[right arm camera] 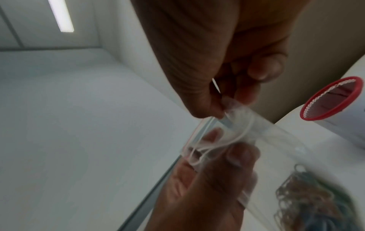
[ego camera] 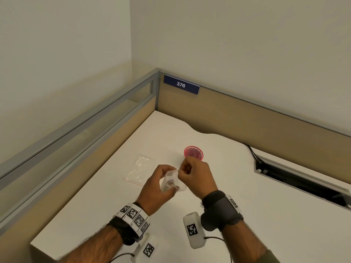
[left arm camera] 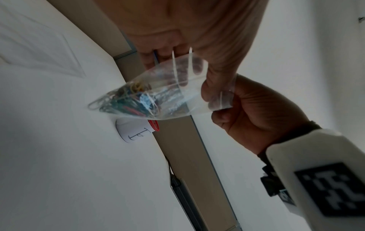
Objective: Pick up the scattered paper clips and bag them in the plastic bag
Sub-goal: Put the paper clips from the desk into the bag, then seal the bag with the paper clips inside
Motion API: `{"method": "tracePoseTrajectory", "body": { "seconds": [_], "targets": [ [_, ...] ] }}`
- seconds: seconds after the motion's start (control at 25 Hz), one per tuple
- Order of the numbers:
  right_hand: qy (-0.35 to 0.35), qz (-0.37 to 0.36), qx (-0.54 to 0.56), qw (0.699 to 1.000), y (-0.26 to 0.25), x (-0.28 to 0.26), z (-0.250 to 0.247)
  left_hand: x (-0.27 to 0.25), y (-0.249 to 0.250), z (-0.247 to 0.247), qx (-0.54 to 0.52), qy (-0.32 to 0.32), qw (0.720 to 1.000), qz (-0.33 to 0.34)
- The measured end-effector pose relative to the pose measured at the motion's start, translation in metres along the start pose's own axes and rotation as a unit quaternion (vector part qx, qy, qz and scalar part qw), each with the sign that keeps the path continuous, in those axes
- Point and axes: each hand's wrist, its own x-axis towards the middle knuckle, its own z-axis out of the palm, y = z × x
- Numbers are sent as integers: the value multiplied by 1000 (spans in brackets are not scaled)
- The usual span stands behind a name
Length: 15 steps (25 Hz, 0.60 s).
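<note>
We have both hands up over the white surface (ego camera: 247, 196), working the plastic bag (left arm camera: 169, 93) between them. Our left hand (ego camera: 157, 188) grips the bag's body, fingers curled round it, while our right hand (ego camera: 197, 175) pinches the top edge by the zip strip. The paper clips (left arm camera: 126, 100) sit bunched in the bag's bottom corner, a tangle of colours. Just beyond our hands stands a red-rimmed cup (ego camera: 193, 153), and a spare clear bag (ego camera: 140, 168) lies flat to the left.

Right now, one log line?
left hand holds plastic bag | paper clips inside | right hand pinches bag mouth | desk shows no clips
</note>
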Motion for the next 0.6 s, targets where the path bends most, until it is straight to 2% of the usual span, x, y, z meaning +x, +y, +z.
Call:
{"method": "tracePoseTrajectory", "body": {
  "seconds": [0.28, 0.44, 0.6],
  "targets": [
    [68, 86, 112, 988, 11, 2, -7, 8, -3, -3, 32, 76, 996, 31],
    [52, 102, 180, 977, 21, -4, -15, 12, 1, -5, 27, 63, 997, 43],
    [44, 108, 279, 953, 39, -19, -21, 15, 9, -10, 5, 57, 997, 45]
  ]
}}
